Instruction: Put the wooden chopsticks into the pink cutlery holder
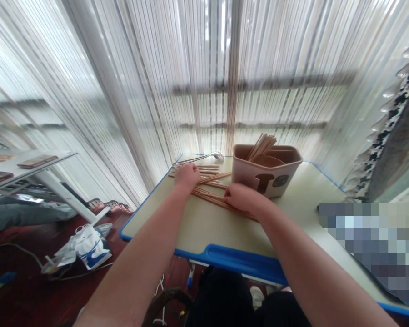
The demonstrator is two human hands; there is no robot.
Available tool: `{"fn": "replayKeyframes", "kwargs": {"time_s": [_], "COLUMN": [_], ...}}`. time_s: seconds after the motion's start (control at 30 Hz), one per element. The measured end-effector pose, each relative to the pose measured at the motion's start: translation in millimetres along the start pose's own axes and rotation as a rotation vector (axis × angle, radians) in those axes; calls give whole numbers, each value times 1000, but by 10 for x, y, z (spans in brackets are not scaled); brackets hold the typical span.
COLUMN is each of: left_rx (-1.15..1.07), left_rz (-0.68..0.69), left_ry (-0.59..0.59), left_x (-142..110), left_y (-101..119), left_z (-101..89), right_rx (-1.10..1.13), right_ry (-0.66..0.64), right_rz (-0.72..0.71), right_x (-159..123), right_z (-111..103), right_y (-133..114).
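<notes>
Loose wooden chopsticks [209, 196] lie in an untidy spread across the cream tabletop. My left hand [187, 176] is closed at their left end, its fingers curled around some of the sticks. Lower and to the right, my right hand [243, 198] is closed on other chopsticks, which stick out past it on both sides. Just behind my right hand stands a beige plastic holder [286, 168]. A bundle of chopsticks [264, 145] leans upright in it, next to a round brown inner piece. Most of my fingertips are hidden from view.
Metal utensils [207, 156] lie at the table's back edge. The table [197, 227] has a blue rim and a front tray groove. Sheer curtains [204, 68] hang right behind it. White bags [88, 247] and cables are on the floor at left. A blurred-out patch covers the right.
</notes>
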State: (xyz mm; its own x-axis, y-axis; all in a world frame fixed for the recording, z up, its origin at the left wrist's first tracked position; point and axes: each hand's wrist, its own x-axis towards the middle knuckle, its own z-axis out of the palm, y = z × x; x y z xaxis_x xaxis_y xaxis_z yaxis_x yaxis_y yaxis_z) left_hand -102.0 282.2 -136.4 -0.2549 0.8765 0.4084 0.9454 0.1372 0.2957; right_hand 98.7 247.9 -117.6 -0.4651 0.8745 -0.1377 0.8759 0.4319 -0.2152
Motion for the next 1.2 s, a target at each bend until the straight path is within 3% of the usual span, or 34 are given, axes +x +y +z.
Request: {"fn": "replayKeyframes", "kwargs": {"time_s": [0.43,0.7,1.0,1.2], "left_rx": [16,4,7,1], "left_rz": [-7,-11,-9,-30], "left_ry": [-1,-1,6,-22], "left_x": [0,-7,-14,-22], "left_y": [-8,-3,2,17], "left_z": [9,0,-12,-34], "right_rx": [-133,-96,-108,-115], "right_ry": [-47,22,-73,14], "right_rz": [48,18,22,48], "right_x": [-108,-91,-121,-133], "right_z": [-44,-23,-88,-98], "right_y": [-33,-44,2,-7]}}
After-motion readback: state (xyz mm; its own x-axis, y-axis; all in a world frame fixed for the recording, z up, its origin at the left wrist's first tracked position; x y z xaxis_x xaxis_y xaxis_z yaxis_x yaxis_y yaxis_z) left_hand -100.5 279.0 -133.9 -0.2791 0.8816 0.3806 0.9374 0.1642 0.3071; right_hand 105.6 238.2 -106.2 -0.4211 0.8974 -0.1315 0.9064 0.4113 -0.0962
